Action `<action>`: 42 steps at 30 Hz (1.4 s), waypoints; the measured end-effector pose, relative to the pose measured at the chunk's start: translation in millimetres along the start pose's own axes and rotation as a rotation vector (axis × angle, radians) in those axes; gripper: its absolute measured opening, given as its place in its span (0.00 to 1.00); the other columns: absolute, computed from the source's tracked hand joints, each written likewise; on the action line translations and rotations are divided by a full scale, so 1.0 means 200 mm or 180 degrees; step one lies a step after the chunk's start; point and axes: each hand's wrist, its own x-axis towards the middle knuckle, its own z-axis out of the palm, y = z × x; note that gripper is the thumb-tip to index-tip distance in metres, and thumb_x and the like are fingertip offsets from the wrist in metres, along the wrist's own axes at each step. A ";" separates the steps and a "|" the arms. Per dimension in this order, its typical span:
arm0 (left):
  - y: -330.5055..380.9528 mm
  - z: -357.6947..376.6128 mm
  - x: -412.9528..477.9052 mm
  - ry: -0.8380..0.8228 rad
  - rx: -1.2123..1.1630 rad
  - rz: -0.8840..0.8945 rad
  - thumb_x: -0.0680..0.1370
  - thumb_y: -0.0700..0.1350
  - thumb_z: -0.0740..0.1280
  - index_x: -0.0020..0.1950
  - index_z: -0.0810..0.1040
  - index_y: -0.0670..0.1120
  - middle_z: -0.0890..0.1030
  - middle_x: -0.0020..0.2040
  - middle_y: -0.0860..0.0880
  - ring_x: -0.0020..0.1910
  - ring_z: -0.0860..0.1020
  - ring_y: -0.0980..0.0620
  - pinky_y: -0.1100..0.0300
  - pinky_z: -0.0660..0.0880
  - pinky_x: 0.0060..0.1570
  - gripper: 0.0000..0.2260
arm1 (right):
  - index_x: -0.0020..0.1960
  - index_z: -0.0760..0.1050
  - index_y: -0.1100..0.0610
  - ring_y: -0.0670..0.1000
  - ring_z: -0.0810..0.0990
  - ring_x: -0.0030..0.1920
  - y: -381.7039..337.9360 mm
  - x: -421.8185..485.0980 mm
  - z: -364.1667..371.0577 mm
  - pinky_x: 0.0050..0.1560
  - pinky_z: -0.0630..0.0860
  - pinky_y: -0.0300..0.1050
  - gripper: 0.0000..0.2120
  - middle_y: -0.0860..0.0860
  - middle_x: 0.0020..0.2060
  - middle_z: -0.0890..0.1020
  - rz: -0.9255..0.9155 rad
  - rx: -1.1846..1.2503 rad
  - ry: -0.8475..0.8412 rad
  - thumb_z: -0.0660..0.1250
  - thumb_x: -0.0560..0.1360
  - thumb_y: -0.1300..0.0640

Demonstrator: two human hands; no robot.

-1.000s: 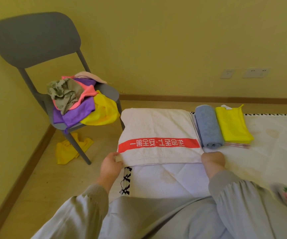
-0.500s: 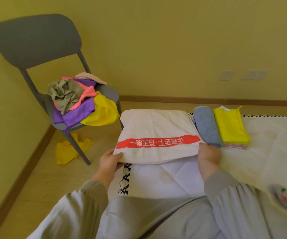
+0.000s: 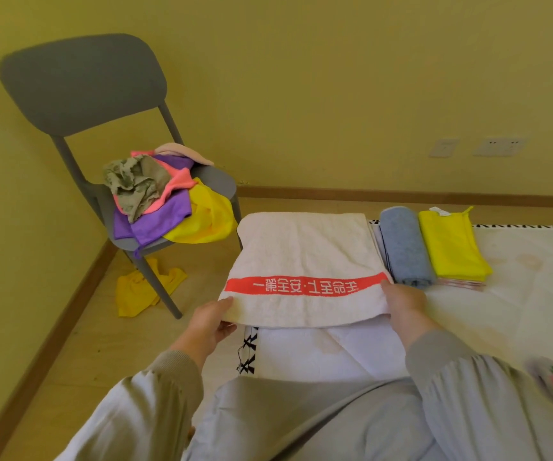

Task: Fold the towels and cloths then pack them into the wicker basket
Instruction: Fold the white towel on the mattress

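Soft, even, yellowish light; wide-angle bending at edges; bottom-right corner blurred.

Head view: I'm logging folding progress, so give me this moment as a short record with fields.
In hand: white towel, near edge lifted
Left hand: grips its near left corner
Right hand: grips its near right corner
Done, on its right: blue towel, yellow cloth
Unfolded: pile of cloths on grey chair
Wicker basket: not in view

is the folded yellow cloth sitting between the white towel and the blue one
No, the blue towel lies between the white towel and the folded yellow cloth.
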 end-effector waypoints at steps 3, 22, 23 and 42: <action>0.05 0.03 -0.01 0.0159 -0.0192 0.0342 0.79 0.38 0.65 0.51 0.73 0.39 0.77 0.53 0.40 0.46 0.77 0.46 0.54 0.77 0.44 0.03 | 0.57 0.75 0.70 0.62 0.75 0.56 -0.04 -0.02 0.01 0.50 0.70 0.49 0.21 0.63 0.56 0.78 -0.0327 0.0031 0.0319 0.60 0.80 0.50; 1.04 -0.02 -0.80 -0.0792 -0.0361 0.1828 0.73 0.23 0.53 0.71 0.66 0.37 0.75 0.57 0.41 0.52 0.77 0.48 0.58 0.76 0.50 0.27 | 0.54 0.70 0.70 0.58 0.74 0.42 -0.92 -0.54 -0.50 0.44 0.75 0.48 0.29 0.61 0.45 0.72 -0.0709 0.3562 -0.1712 0.46 0.56 0.77; 1.06 -0.04 -0.86 -0.0526 -0.0054 0.1995 0.74 0.22 0.54 0.70 0.68 0.39 0.76 0.57 0.41 0.51 0.78 0.48 0.58 0.76 0.51 0.27 | 0.58 0.68 0.69 0.59 0.75 0.44 -0.94 -0.58 -0.52 0.46 0.75 0.49 0.33 0.62 0.46 0.73 -0.0833 0.3488 -0.1779 0.45 0.55 0.79; 1.12 -0.42 -1.33 0.0635 0.0616 0.2964 0.79 0.51 0.64 0.44 0.79 0.40 0.76 0.39 0.45 0.38 0.72 0.48 0.55 0.69 0.40 0.14 | 0.53 0.76 0.62 0.54 0.79 0.45 -1.00 -1.03 -0.77 0.46 0.73 0.45 0.11 0.57 0.45 0.81 -0.2987 0.1300 -0.0468 0.70 0.74 0.57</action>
